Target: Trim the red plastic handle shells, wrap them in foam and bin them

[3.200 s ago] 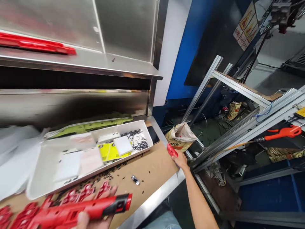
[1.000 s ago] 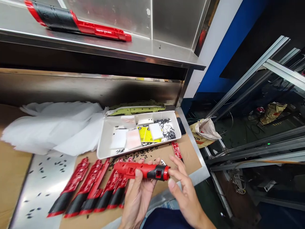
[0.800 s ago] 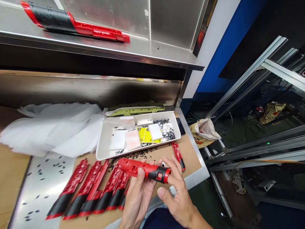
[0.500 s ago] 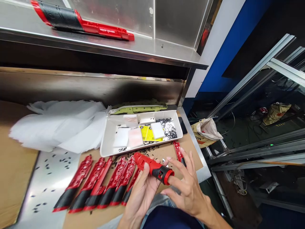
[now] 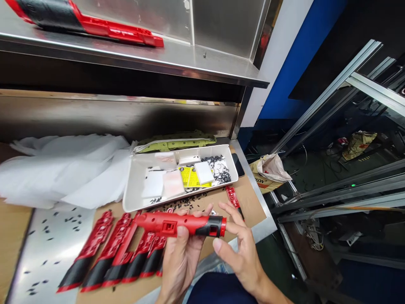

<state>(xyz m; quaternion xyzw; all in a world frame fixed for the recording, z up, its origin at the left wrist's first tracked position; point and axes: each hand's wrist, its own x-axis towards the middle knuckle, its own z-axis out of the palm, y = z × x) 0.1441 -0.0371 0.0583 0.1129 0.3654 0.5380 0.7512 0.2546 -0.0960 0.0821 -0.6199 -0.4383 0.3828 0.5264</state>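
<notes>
My left hand (image 5: 181,259) is wrapped round a red and black plastic tool housing (image 5: 155,221), thumb across its near side. The housing lies nearly level, its black end to the right. At that end my right hand (image 5: 243,249) has its fingers spread, the index finger touching the red rim or reaching inside; which of the two, I cannot tell. Below and left, several matching red and black housing halves (image 5: 95,242) lie in a row on the cardboard (image 5: 253,202). Another red and black piece (image 5: 232,197) lies beyond my right hand.
A white tray (image 5: 126,198) holds pale blocks, a yellow label and small black parts. More black bits (image 5: 44,219) are scattered across the metal bench. White sheets (image 5: 79,169) lie left, with a green pouch (image 5: 177,142) behind the tray. A larger red and black housing (image 5: 57,17) rests on the shelf.
The housing has swung from a slant to nearly level, its red end moving left. My right hand stays by the black end. The whole view has shifted slightly.
</notes>
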